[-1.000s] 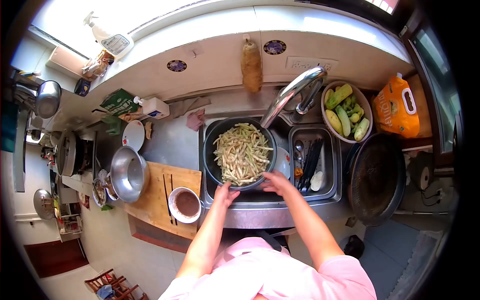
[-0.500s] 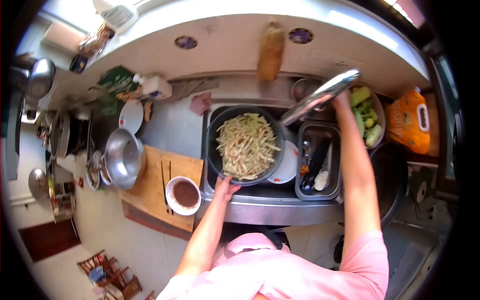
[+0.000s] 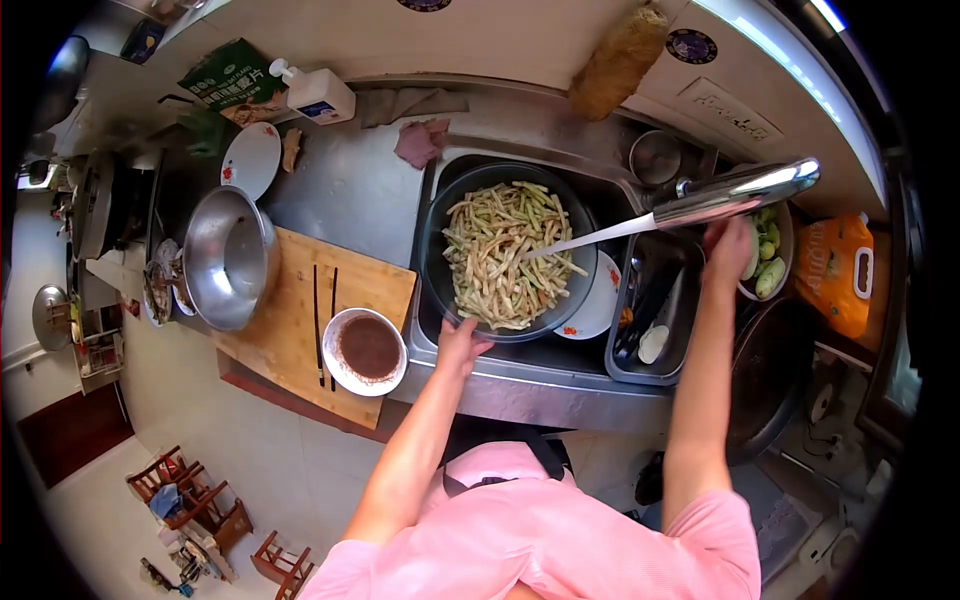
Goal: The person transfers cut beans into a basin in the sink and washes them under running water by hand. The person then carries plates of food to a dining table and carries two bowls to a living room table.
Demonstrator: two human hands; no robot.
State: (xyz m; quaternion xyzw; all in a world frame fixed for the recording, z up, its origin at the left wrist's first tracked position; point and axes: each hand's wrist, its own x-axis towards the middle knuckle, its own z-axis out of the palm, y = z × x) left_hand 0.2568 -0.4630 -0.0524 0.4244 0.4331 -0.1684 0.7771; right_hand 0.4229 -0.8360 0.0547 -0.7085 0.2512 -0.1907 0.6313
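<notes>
A dark bowl (image 3: 436, 285) full of pale green cut strips (image 3: 505, 245) sits in the left part of the sink (image 3: 433, 340). My left hand (image 3: 463, 345) grips its near rim, thumb uppermost. From the chrome faucet (image 3: 740, 192) a stream of water (image 3: 595, 238) runs onto the strips. Below the faucet's body is my right hand (image 3: 728, 248), blurred, close to a bowl of green vegetables (image 3: 768, 262). Its fingers are too smeared to read.
On the left, a cutting board (image 3: 280, 300) bears chopsticks (image 3: 318, 325) and a white bowl of brown liquid (image 3: 368, 348), beside a steel bowl (image 3: 228, 258). A metal basin (image 3: 648, 375) and a plate (image 3: 592, 305) are right of the dark bowl. An orange bag (image 3: 836, 275) stands far right.
Water now runs into the bowl; no stream showed before. My right hand has come down from behind the faucet toward me. My left hand stays on the rim. The view has shifted.
</notes>
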